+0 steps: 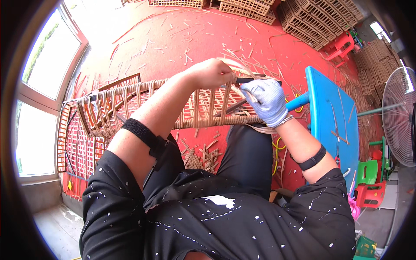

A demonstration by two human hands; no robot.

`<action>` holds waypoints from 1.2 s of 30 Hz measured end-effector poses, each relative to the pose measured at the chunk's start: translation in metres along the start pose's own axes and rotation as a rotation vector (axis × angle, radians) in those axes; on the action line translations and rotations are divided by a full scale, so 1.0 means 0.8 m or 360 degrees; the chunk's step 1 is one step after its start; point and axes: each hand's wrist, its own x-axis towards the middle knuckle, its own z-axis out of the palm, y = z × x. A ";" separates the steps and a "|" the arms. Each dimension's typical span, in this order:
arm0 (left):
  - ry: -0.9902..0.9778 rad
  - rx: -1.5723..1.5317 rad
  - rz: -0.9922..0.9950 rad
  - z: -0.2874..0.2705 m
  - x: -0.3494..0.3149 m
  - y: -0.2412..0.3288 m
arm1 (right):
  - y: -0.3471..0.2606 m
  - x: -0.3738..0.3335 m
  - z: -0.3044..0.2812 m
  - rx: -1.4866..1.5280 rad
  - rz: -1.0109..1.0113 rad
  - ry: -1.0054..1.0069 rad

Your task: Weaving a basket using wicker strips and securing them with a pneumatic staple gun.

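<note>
Pinching what looks like a tan strip, the bare left hand and gloved right hand sit over the woven frame, wrapped to their left, with the black bar between them (bare, it seems) not yet covered.

Black shirt, short-sleeved, white flecks, dashed lines. Beyond shirt's left sleeve: wide black strap, boxy fitting; left hand bare. Beyond its right: black band, thin bracelet, pale knit glove.
</note>
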 end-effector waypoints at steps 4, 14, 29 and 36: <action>0.0014 0.0017 -0.0008 0.001 0.000 -0.001 | -0.002 0.021 -0.002 0.0212 0.0313 0.0057; 0.0006 0.0142 -0.0064 -0.002 -0.005 0.009 | 0.055 0.070 0.018 0.0467 0.0937 -0.0772; 0.0536 0.0378 0.0378 0.020 -0.019 0.017 | 0.113 0.079 0.065 -0.0139 0.0053 -0.1570; 0.0196 0.0429 0.0167 0.014 0.000 0.021 | 0.129 0.081 0.091 -0.0338 0.0063 -0.1935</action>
